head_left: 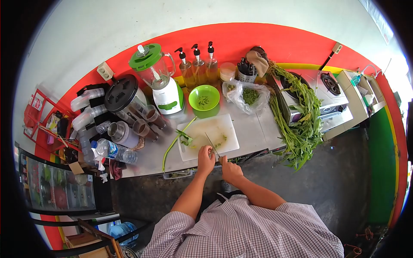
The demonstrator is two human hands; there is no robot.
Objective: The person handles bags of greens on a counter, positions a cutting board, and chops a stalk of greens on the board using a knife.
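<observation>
My right hand is wrapped round the handle of a knife, whose thin blade points up and left over the white cutting board. Close beside the blade, at the board's near edge, my left hand has its fingers curled together; what they pinch, if anything, is hidden. Small cut green bits lie on the board. A long green stem with leaves rests across the board's left side and runs onto the counter. Behind the board stands a green bowl with some cut greens inside.
A blender and several pump bottles stand at the back. A plastic bag of chopped greens sits right of the bowl. Long leafy stalks drape over the gas stove. Tumblers and a water bottle are left.
</observation>
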